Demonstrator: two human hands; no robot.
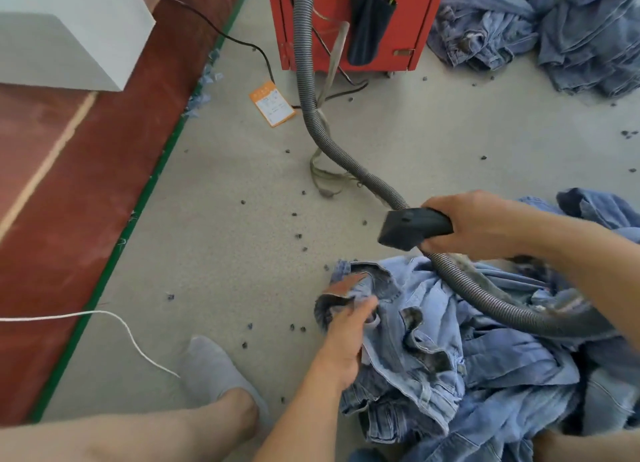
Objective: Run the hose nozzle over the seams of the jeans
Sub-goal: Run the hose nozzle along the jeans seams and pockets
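Observation:
Light blue jeans lie bunched on the floor at the lower right, waistband with a brown patch turned toward the left. My left hand grips the waistband area. My right hand holds the black hose nozzle in the air above the jeans, its mouth pointing left and apart from the fabric. The grey ribbed hose runs from the red machine down to the nozzle, and a second length of it loops across the jeans under my right forearm.
A red machine stands at the top centre with a black cable trailing left. More jeans are piled at the top right. An orange tag, a white cord, dark lint bits and my socked foot are on the grey floor.

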